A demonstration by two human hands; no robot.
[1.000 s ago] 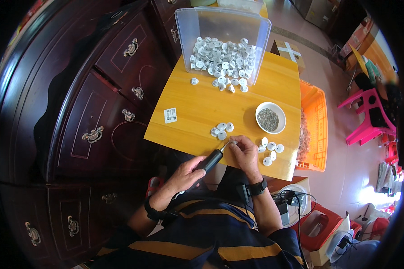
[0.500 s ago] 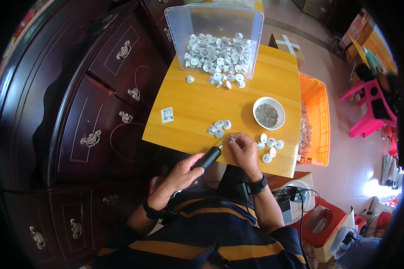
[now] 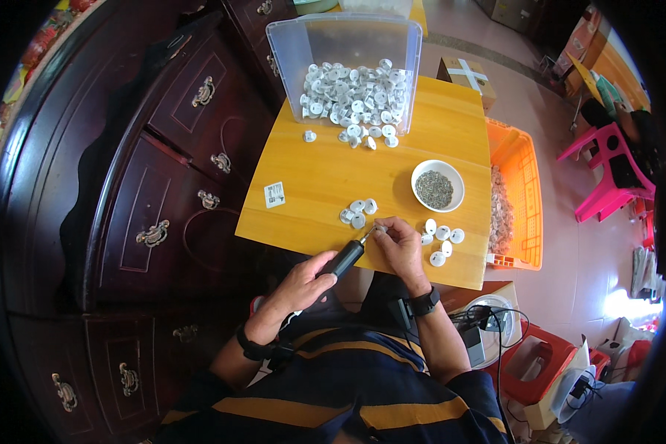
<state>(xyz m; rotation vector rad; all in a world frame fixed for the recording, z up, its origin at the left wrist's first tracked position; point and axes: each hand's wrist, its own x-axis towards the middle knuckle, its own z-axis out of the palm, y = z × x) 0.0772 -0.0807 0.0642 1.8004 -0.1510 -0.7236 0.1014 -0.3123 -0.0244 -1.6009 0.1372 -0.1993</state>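
Note:
My left hand [image 3: 301, 285] is wrapped round a black electric screwdriver [image 3: 343, 260], whose thin metal bit points up and to the right. At the bit's tip, my right hand [image 3: 402, 248] pinches something small, mostly hidden by the fingers. Just beyond the bit lies a small group of round white plastic pieces [image 3: 358, 220]. More of these round white pieces [image 3: 442, 232] are spread to the right of my right hand. A white bowl [image 3: 460, 194] full of small metal screws [image 3: 434, 189] stands farther back on the right.
A clear plastic bin [image 3: 272, 63] on its side spills many white pieces onto the wooden table [image 3: 318, 174]. A printed label [image 3: 274, 194] lies at the left. An orange crate [image 3: 524, 194] stands beyond the right edge, and dark drawers [image 3: 137, 222] line the left. Cables [image 3: 499, 348] hang below right.
The whole view has shifted slightly, so the table and bin sit a little farther left. Both hands keep their grip, with the screwdriver's tip still at the right fingertips.

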